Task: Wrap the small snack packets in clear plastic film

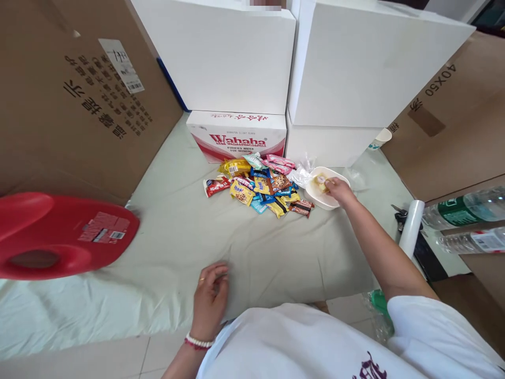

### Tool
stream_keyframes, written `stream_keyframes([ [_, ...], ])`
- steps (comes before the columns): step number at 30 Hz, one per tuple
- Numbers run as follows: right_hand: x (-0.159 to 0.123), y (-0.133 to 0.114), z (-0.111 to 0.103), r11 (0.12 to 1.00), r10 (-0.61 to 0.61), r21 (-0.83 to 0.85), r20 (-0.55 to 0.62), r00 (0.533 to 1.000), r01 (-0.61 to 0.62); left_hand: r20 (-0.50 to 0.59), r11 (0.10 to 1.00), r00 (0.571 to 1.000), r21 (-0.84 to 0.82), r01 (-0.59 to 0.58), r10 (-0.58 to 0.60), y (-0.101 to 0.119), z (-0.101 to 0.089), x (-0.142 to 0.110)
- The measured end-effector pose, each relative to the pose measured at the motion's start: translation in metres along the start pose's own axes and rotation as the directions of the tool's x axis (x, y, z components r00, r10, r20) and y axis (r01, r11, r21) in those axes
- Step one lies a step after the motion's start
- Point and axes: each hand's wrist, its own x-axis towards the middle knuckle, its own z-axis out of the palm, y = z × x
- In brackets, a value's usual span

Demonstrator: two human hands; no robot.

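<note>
My right hand (340, 190) reaches out over a white bowl (312, 196) and pinches a small yellow-wrapped snack (321, 182) inside it. Just left of the bowl lies a pile of several colourful snack packets (260, 187) on a pale green cloth (177, 237). My left hand (211, 297) rests on the near part of the cloth with its fingers curled loosely and nothing in it; a bead bracelet sits on the wrist.
A Wahaha water carton (236, 134) and white boxes (355, 68) stand behind the snacks. Large brown cartons (71, 95) flank both sides. A red plastic container (59, 237) lies at left. At right are water bottles (465, 210), a film roll (410, 226), keys and a paper cup (381, 139).
</note>
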Motion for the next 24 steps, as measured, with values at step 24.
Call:
stream_keyframes([
  [24,-0.054,-0.071,0.021,0.914,-0.184,0.367,-0.007,0.983,0.174,-0.085,0.987,0.993,-0.143,0.067,-0.080,-0.017,-0.027,-0.049],
])
